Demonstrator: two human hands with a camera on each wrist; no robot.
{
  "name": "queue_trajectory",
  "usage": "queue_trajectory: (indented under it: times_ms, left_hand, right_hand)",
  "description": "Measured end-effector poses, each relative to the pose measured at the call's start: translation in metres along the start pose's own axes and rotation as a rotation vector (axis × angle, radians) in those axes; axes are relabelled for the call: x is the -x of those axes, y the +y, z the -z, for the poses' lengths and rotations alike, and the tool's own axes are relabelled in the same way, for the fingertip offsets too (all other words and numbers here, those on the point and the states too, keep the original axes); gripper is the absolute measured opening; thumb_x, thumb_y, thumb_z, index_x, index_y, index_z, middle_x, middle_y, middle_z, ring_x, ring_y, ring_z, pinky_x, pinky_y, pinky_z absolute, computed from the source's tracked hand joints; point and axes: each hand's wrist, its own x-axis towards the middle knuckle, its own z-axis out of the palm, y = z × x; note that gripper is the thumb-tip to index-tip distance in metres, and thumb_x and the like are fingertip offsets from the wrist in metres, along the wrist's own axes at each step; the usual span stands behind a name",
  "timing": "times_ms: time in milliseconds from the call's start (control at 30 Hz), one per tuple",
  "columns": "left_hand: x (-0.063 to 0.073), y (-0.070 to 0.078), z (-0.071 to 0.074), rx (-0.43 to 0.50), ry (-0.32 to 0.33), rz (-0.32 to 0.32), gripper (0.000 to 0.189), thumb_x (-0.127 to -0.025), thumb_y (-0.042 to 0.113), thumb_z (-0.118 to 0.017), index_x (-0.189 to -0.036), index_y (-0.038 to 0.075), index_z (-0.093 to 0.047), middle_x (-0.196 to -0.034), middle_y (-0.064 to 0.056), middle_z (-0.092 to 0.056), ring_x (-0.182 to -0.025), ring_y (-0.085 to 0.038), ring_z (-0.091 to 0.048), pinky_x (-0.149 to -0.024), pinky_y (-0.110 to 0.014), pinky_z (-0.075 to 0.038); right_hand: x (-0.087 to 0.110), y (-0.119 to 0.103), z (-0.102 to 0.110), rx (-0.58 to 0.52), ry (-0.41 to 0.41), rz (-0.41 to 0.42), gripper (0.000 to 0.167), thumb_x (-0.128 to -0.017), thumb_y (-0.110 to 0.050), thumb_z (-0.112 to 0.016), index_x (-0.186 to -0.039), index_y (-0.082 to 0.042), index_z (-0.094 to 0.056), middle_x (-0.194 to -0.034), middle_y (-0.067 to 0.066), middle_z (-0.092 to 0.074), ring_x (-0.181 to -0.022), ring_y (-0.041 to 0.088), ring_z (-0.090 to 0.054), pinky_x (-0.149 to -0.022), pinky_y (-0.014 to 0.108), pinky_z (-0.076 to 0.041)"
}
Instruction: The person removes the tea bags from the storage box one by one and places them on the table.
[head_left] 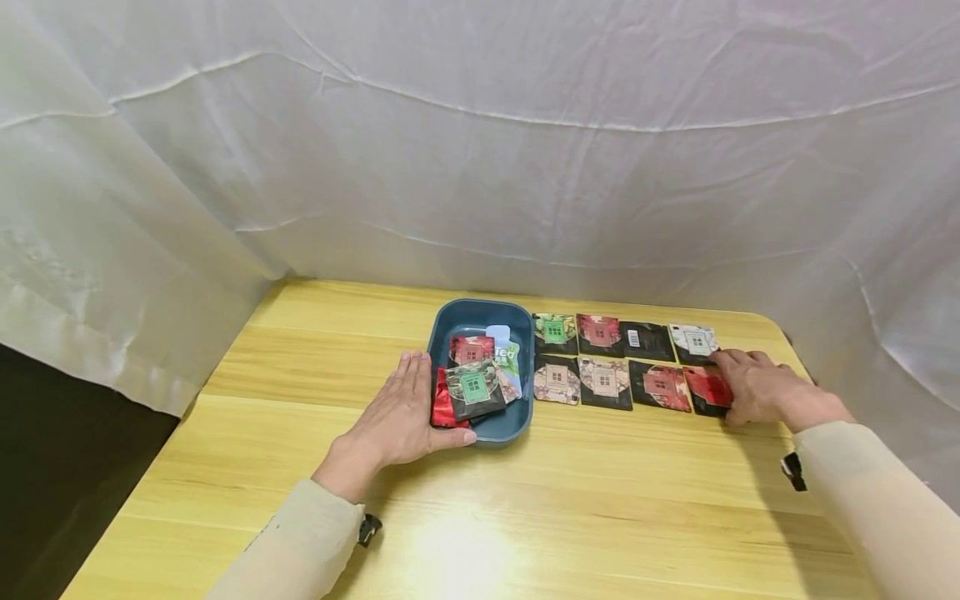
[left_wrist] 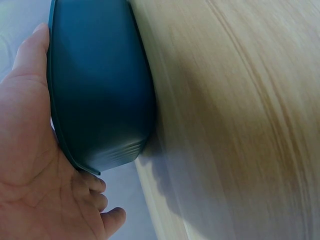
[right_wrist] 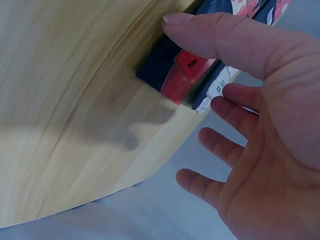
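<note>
A dark blue plastic tray [head_left: 444,315] holds several loose tea sachets, a black one with a green label [head_left: 474,388] on top. My left hand [head_left: 393,414] rests against the tray's left side, fingers straight and thumb along the front rim; in the left wrist view the palm faces the tray's wall [left_wrist: 100,85]. To the right of the tray, several sachets lie flat in two rows. My right hand [head_left: 757,387] is at the right end, fingertips right at the red and black sachet [head_left: 707,387]. In the right wrist view its thumb and loosely bent fingers stand apart.
A white sachet [head_left: 693,340] ends the back row, beside a black one with a barcode [head_left: 649,342]. The wooden table [head_left: 600,492] meets a pale cloth curtain [head_left: 480,167] along its back edge. Its rounded corner lies just beyond my right hand.
</note>
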Motion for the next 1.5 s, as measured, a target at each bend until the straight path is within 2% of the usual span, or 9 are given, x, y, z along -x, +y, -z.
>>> queue_trajectory:
  times_ms: [200, 300, 400, 567, 867, 1033, 1167, 1300, 1500]
  left_hand:
    - [0.000, 0.001, 0.000, 0.001, -0.001, -0.002, 0.143, -0.078, 0.091, -0.062, -0.167, -0.005, -0.004, -0.176, -0.024, -0.003, -0.164, -0.038, 0.001, -0.133, -0.052, -0.012]
    - [0.000, 0.001, -0.001, -0.003, 0.000, -0.002, 0.143, -0.079, 0.091, -0.062, -0.167, -0.005, -0.003, -0.176, -0.024, -0.003, -0.164, -0.038, 0.001, -0.134, -0.051, -0.012]
    - [0.000, 0.001, -0.001, -0.001, 0.000, 0.001, 0.142, -0.079, 0.090, -0.063, -0.167, -0.005, -0.003, -0.176, -0.024, -0.003, -0.164, -0.038, 0.001, -0.134, -0.051, -0.012]
    - [0.000, 0.000, -0.001, 0.003, 0.007, 0.000, 0.142, -0.079, 0.090, -0.063, -0.166, -0.006, -0.004, -0.176, -0.025, -0.003, -0.164, -0.038, 0.001, -0.133, -0.052, -0.013]
    - [0.001, 0.000, 0.000, -0.011, 0.012, -0.003, 0.142, -0.079, 0.090, -0.062, -0.166, -0.006, -0.005, -0.175, -0.026, -0.005, -0.164, -0.039, -0.001, -0.133, -0.053, -0.014]
    - [0.001, 0.001, -0.001, -0.016, 0.004, -0.002, 0.140, -0.081, 0.088, -0.064, -0.166, -0.006, -0.003, -0.175, -0.025, -0.003, -0.164, -0.039, 0.001, -0.133, -0.052, -0.013]
    - [0.000, 0.000, -0.001, -0.023, -0.005, -0.005, 0.138, -0.083, 0.086, -0.064, -0.166, -0.006, -0.003, -0.176, -0.025, -0.002, -0.164, -0.039, 0.001, -0.133, -0.052, -0.012]
    - [0.000, 0.001, 0.000, -0.028, 0.003, -0.016, 0.137, -0.083, 0.086, -0.062, -0.166, -0.007, -0.004, -0.175, -0.026, -0.003, -0.164, -0.040, -0.001, -0.133, -0.053, -0.014]
    - [0.001, 0.001, 0.001, -0.050, 0.005, -0.020, 0.139, -0.083, 0.090, -0.058, -0.166, -0.007, -0.004, -0.175, -0.026, -0.003, -0.164, -0.041, -0.001, -0.133, -0.054, -0.015]
  right_hand:
    - [-0.001, -0.007, 0.000, 0.000, 0.019, 0.001, 0.111, -0.068, -0.027, -0.093, -0.153, 0.012, -0.035, -0.155, 0.044, -0.034, -0.137, 0.070, -0.032, -0.102, 0.086, -0.034]
    - [-0.003, -0.018, 0.000, -0.022, 0.058, 0.020, 0.102, -0.077, -0.026, -0.088, -0.153, 0.014, -0.034, -0.155, 0.044, -0.034, -0.138, 0.069, -0.033, -0.105, 0.085, -0.034]
    - [-0.006, -0.033, 0.000, -0.036, 0.137, 0.059, 0.088, -0.085, -0.025, -0.081, -0.151, 0.015, -0.038, -0.153, 0.044, -0.039, -0.137, 0.066, -0.037, -0.109, 0.080, -0.036]
    - [-0.012, -0.071, 0.007, -0.057, 0.285, 0.132, 0.074, -0.092, -0.024, -0.075, -0.147, 0.014, -0.044, -0.148, 0.039, -0.048, -0.137, 0.061, -0.043, -0.114, 0.074, -0.036]
    - [-0.028, -0.169, 0.035, -0.201, 0.374, 0.294, 0.080, -0.098, -0.034, -0.075, -0.159, 0.002, -0.038, -0.161, 0.028, -0.042, -0.150, 0.049, -0.038, -0.124, 0.066, -0.029]
    - [-0.040, -0.229, 0.046, -0.218, 0.368, 0.390, 0.083, -0.098, -0.043, -0.074, -0.160, -0.002, -0.039, -0.165, 0.023, -0.041, -0.153, 0.044, -0.037, -0.126, 0.061, -0.030]
    - [-0.050, -0.267, 0.045, -0.174, 0.312, 0.484, 0.089, -0.097, -0.047, -0.074, -0.162, 0.000, -0.036, -0.166, 0.022, -0.038, -0.155, 0.042, -0.036, -0.128, 0.058, -0.028]
    - [-0.058, -0.291, 0.041, -0.150, 0.225, 0.533, 0.094, -0.094, -0.045, -0.079, -0.162, 0.001, -0.034, -0.168, 0.022, -0.036, -0.157, 0.039, -0.033, -0.130, 0.055, -0.026]
    - [-0.067, -0.309, 0.033, -0.165, 0.132, 0.566, 0.099, -0.089, -0.039, -0.085, -0.163, 0.003, -0.033, -0.169, 0.023, -0.033, -0.159, 0.039, -0.029, -0.131, 0.053, -0.024]
